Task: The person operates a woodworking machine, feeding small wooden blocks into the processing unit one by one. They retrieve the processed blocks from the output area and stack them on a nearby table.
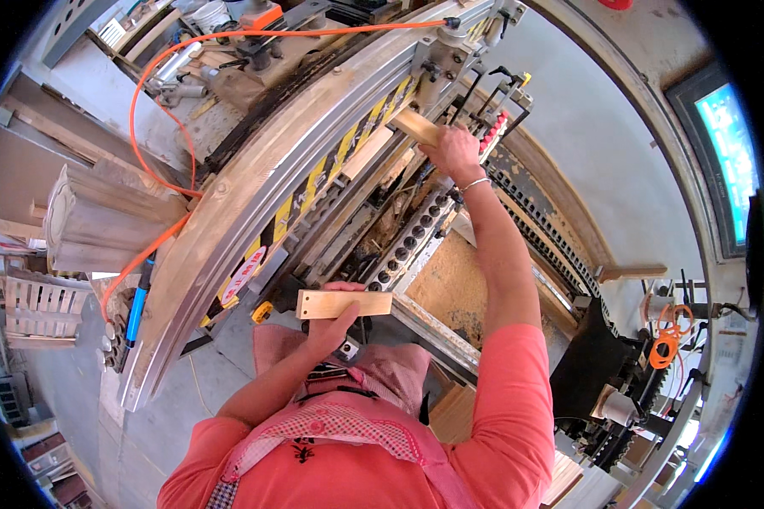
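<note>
My left hand [338,329] grips a short wooden block [345,304] with small holes at its left end, held in front of my apron. Reaching far forward, my right hand [455,153] is closed round a second wooden piece [415,126] at the far end of the machine. That piece lies by the metal clamp post [440,75]; whether it rests on the machine bed cannot be seen. Between my hands runs a row of black round caps [410,243] on a pale rail. Red knobs [494,132] stand just right of my right hand.
A long curved metal beam [255,161] with yellow-black striping crosses on the left, an orange hose [136,119] draped over it. Sawdust covers a board [450,284] under my right arm. A lit screen [728,153] hangs at right. A blue air gun [136,314] hangs at left.
</note>
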{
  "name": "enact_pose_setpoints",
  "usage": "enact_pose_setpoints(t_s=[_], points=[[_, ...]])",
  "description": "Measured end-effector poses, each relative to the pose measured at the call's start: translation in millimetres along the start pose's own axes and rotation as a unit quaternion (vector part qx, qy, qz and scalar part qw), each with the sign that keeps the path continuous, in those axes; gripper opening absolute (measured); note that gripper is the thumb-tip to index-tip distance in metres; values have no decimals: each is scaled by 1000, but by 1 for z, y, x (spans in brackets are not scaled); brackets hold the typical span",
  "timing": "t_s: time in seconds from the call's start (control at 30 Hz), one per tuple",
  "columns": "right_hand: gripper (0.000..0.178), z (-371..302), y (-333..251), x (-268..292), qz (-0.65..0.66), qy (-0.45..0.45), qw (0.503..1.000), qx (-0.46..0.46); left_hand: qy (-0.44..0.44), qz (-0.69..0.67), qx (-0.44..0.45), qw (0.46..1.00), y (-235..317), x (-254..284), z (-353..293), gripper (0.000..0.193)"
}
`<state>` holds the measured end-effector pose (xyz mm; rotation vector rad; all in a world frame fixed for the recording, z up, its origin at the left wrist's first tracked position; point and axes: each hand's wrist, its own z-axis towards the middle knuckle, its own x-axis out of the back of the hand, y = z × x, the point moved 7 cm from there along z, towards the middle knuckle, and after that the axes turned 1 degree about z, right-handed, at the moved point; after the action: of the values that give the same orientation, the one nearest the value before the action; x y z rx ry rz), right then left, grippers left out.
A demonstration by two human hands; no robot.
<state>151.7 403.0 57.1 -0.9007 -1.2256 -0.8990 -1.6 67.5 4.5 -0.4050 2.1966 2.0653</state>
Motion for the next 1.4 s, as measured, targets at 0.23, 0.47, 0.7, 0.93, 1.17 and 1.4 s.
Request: enact_pose_setpoints(t_s=[0.23, 0.47, 0.7, 0.93, 1.17, 1.4], points=[[50, 0, -1, -1, -32, -26, 999, -1, 3, -34, 30, 999, -1, 1, 3, 27], [50, 6, 2, -5, -35, -49, 998, 0, 4, -23, 24, 999, -3, -1, 2, 29], [46, 5, -10, 1, -11, -53, 998, 16, 16, -24, 27, 999, -5, 4, 1, 29], [45, 10, -7, -1, -28, -43, 998, 20, 8, -32, 72, 997, 6, 6, -4, 27], [50, 10, -3, -5, -30, -18, 998, 48, 48, -99, 131, 985, 26, 20, -45, 36], [49, 4, -11, 3, -62, 5, 996, 66, 159, -65, 170, 970, 62, 65, -98, 41]])
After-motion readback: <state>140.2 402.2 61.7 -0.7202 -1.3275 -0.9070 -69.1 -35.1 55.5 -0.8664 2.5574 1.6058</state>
